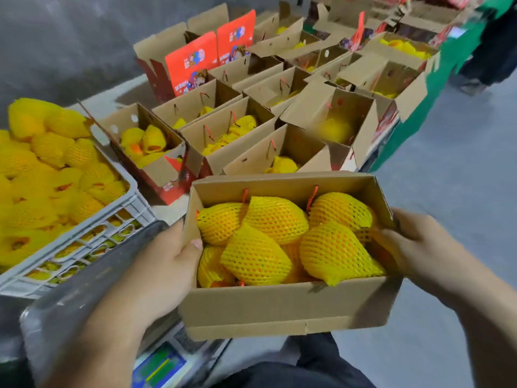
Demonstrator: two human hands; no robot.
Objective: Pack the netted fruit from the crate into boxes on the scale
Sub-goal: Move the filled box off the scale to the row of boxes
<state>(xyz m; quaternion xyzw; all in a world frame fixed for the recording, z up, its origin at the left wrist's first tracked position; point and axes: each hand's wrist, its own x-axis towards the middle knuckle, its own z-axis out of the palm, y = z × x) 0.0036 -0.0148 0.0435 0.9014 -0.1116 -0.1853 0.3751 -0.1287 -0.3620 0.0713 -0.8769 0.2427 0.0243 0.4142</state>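
Held an open brown cardboard box (285, 309) of yellow foam-netted fruit (279, 245) by both end walls, left hand (165, 264) and right hand (419, 247) grasping it, beside the steel scale platform's (92, 287) right edge; grey plastic crate (92, 233) further left; bare grey floor (461, 169) rightward.

Place: a fruit packing area, warehouse-like.
Stock: grey slatted plastic crate (84, 236) heaped with yellow foam-netted fruit (47, 152).
Packaging: rows of open brown cardboard boxes (246, 152), some with red printed flaps (190, 63).
Equipment: digital weighing scale with a metal platform (92, 278).
Surroundings: bare grey concrete floor (461, 163) and wall (70, 37).
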